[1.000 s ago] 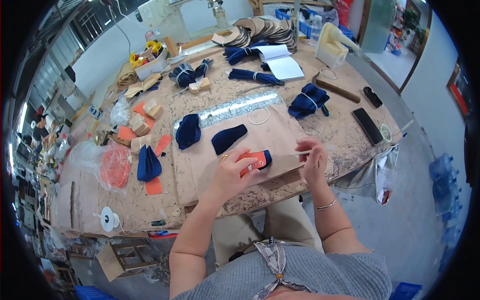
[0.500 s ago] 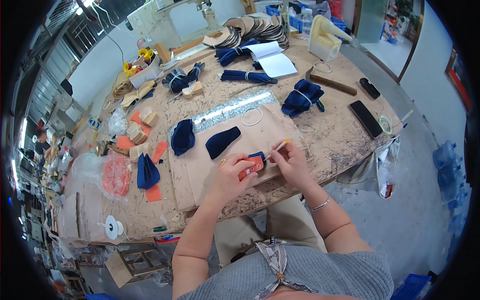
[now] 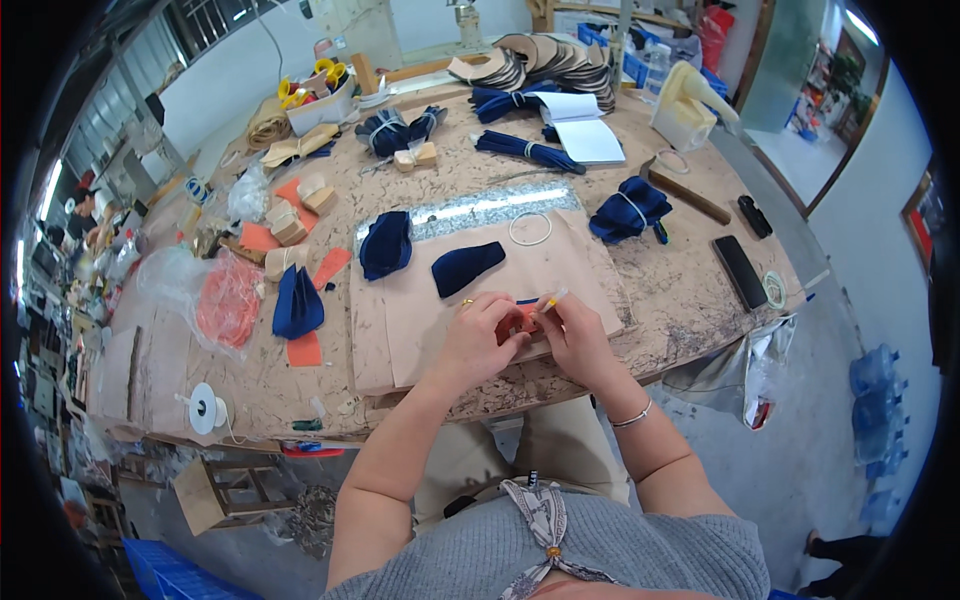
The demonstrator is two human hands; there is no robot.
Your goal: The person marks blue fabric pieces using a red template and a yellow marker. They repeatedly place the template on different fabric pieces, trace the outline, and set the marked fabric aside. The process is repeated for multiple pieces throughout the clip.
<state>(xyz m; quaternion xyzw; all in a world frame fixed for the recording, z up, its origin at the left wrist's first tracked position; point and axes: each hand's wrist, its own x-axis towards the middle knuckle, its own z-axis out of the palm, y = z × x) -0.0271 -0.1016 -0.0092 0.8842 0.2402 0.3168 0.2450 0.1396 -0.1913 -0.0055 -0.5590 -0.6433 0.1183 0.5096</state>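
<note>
My left hand [image 3: 480, 338] is closed on a small orange-red piece [image 3: 517, 322], its fingers curled around the left edge. My right hand [image 3: 578, 342] pinches a thin light stick with a yellow end [image 3: 552, 303] close against the piece's right side. Only a sliver of dark blue shows along the far edge of the orange piece; the fingers cover most of both. Just beyond my hands, a dark blue curved fabric piece [image 3: 468, 269] lies flat on a beige board [image 3: 590, 285]. A stack of similar blue pieces [image 3: 386, 246] sits farther left, and a white ring band [image 3: 531, 229] lies behind.
Tied blue bundles [image 3: 630, 209] lie beyond the board, near an open notebook [image 3: 588, 140]. On the right are a hammer [image 3: 690, 193] and a black phone [image 3: 740, 273]. At left lie standing blue pieces [image 3: 298, 304], wooden blocks [image 3: 287, 224] and a white spool [image 3: 207, 408].
My hands have come closer together around the orange-red piece, and the stick now stands steeper in my right hand. Less of the blue under the piece shows. The whole view has shifted a little.
</note>
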